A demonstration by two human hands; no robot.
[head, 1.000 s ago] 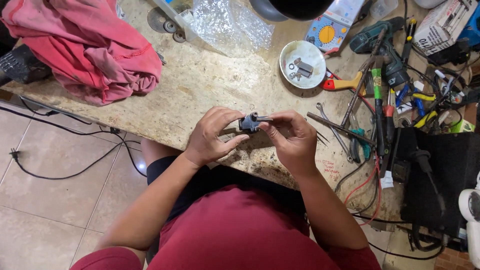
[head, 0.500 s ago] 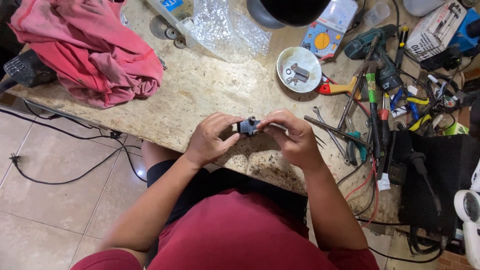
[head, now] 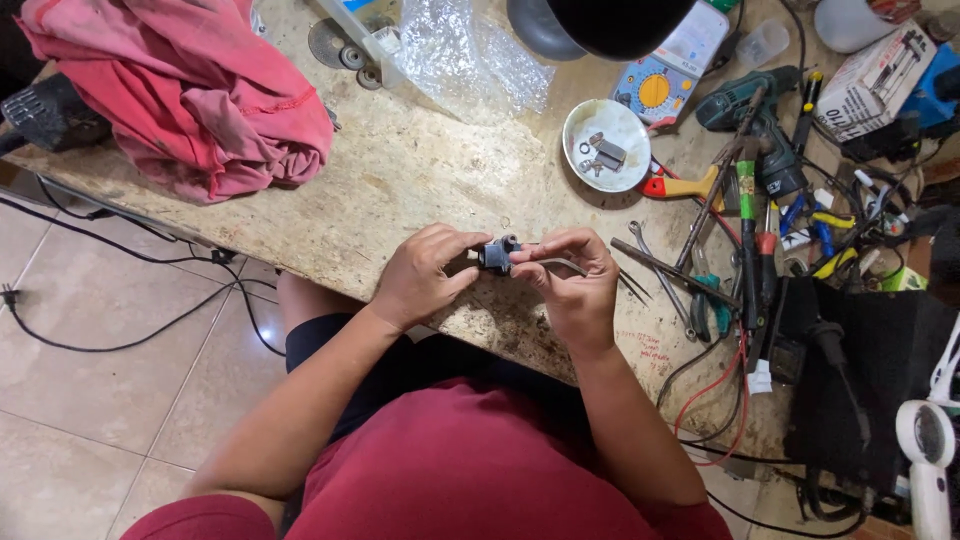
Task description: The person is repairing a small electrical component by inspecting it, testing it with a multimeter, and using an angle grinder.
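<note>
Item: small dark blue-grey part (head: 496, 254), with a thin curved metal piece (head: 560, 263) running right from it, held just above the near edge of the stone-pattern bench (head: 400, 190). Left hand (head: 425, 275) pinches its left end, right hand (head: 570, 285) its right. Change: none beyond a slight shift; both pinches unchanged, fine fitting apparently continuing. Nearby: white dish of metal bits (head: 606, 146), pink cloth (head: 190, 90), screwdrivers (head: 748, 230)

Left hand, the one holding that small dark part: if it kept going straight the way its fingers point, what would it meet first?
The left hand points right, at the small dark part it already pinches; just past that, the right hand. Depth looks equal, though one view cannot confirm it.
</note>
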